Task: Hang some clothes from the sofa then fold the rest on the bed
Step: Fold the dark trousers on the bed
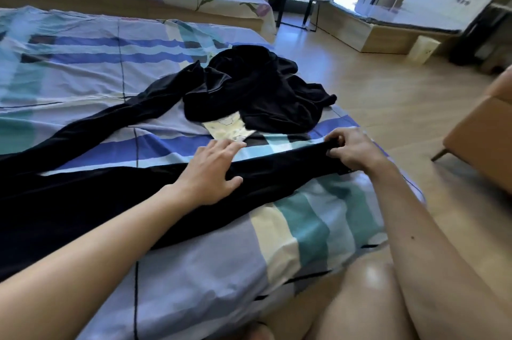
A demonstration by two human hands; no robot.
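While the left hand point(210, 170) lies spread on a black garment point(83, 201) and the right hand point(354, 151) pinches its end, a far heap point(263, 90) awaits folding.

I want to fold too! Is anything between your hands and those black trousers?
Nothing visible. The left hand lies flat on the black trousers, the right hand pinches one leg's end; the heap of dark clothes sits farther off.

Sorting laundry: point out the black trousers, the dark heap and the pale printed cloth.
black trousers point(83, 201), head view, near leg
dark heap point(263, 90), head view, its middle
pale printed cloth point(230, 129), head view, exposed part
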